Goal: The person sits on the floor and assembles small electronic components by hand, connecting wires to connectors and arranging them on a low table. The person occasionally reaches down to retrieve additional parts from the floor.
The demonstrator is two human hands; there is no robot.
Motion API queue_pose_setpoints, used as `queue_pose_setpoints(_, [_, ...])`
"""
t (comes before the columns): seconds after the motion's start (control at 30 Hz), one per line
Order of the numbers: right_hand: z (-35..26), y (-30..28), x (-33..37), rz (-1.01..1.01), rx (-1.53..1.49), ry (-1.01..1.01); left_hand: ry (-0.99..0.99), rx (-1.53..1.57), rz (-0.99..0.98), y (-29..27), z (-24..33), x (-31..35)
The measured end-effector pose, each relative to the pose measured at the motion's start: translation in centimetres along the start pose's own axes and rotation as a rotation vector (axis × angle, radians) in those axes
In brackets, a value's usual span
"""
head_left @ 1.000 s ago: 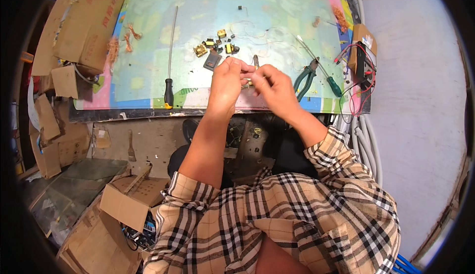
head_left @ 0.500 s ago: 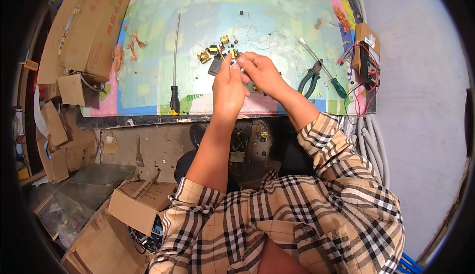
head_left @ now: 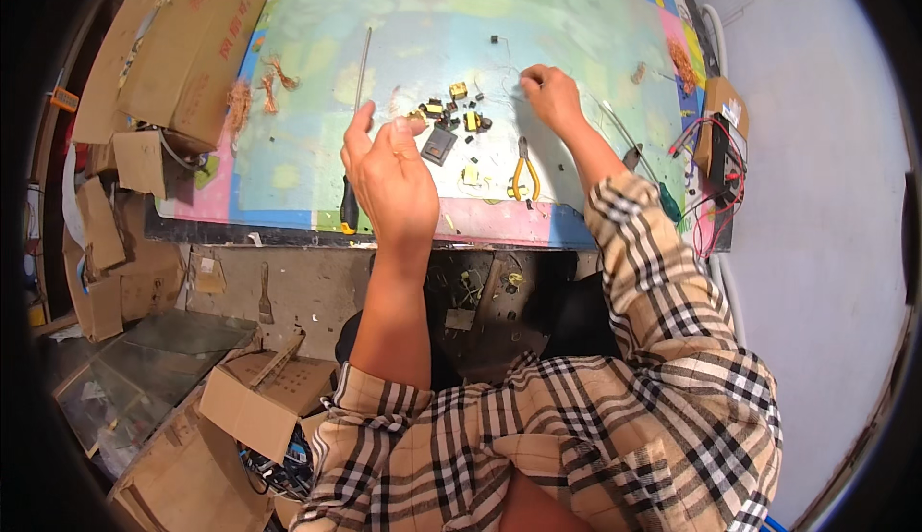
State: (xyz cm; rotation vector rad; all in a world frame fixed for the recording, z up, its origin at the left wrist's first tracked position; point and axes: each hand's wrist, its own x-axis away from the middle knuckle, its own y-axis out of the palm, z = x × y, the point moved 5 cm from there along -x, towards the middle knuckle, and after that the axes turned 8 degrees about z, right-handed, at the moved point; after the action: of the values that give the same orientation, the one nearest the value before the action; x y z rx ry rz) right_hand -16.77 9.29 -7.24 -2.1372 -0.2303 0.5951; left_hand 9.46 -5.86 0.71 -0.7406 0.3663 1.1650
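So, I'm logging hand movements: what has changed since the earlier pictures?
The hands have parted: the left hand moved left, the right hand forward. Whether either let go of anything is unclear. The long screwdriver and dark box-shaped part stayed put.

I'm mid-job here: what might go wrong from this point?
The screwdriver's black-and-yellow handle lies at the table's near edge beside the left hand, so a sideways brush might knock it off.

Small black-and-yellow parts lie loose near that hand; a bump could scatter them.

The right hand is close to fine loose wires, which might snag.
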Motion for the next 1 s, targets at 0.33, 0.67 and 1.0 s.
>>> queue_pose_setpoints(0.33, [1.0, 2.8, -5.6, 0.151, 0.315, -0.023, -0.626, 0.694, -0.144, 0.0, -2.0, 0.0])
queue_pose_setpoints(0.67, [-1.8, 1.6, -4.4, -0.120, 0.462, 0.397, -0.755, 0.744, -0.246, 0.3, -0.5, 0.2])
queue_pose_setpoints(1.0, [-1.1, 4.1, -4.5, 0.020, 0.344, 0.464, -0.869, 0.872, -0.280, 0.4, -0.3, 0.0])
